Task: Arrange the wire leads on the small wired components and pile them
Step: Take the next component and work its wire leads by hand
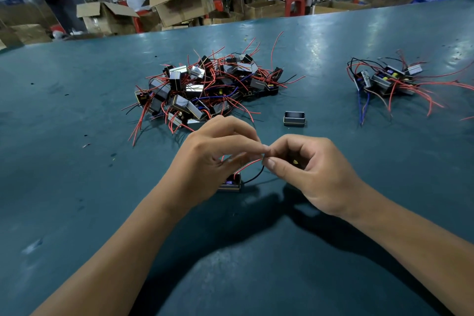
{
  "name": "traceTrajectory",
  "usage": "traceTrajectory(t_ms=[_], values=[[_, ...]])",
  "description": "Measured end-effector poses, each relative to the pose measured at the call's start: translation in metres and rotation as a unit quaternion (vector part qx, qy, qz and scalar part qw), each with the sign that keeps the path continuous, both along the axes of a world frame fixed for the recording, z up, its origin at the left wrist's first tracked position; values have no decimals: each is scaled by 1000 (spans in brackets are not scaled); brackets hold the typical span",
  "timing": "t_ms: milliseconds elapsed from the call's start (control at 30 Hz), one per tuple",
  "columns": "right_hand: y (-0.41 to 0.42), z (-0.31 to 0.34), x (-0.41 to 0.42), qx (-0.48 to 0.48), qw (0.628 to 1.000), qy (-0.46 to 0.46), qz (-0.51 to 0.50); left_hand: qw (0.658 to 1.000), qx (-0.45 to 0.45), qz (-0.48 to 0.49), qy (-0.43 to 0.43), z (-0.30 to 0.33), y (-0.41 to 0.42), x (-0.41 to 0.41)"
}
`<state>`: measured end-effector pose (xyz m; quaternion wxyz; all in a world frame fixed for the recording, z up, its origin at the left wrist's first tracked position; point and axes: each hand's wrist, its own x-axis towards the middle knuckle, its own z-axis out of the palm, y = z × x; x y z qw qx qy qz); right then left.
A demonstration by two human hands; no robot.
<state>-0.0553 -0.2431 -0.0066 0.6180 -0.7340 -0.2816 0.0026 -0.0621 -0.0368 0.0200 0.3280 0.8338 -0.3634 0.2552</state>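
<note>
A small black wired component (232, 183) lies on the green table (77, 110) just under my left hand (213, 159). Its red lead (247, 165) and black lead (257, 176) arch up to where both hands meet. My left hand pinches the leads with thumb and fingertips. My right hand (307, 172) pinches the same lead ends from the right, thumb against forefinger. A large tangled heap of components with red wires (207, 87) lies beyond my hands. A smaller pile of components (387, 79) sits at the right.
One lone component without visible leads (295, 118) stands between the heap and my right hand. Beyond the table's far edge are open cardboard boxes (179, 2), red stools and people working at benches.
</note>
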Motion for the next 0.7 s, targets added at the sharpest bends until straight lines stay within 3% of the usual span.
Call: traceTrajectory(t_ms=[467, 700], values=[[-2, 6, -4, -16, 998, 9, 61, 988, 132, -9, -85, 9, 11, -1], [-3, 6, -3, -22, 997, 9, 72, 984, 157, -5, -88, 14, 12, -5]])
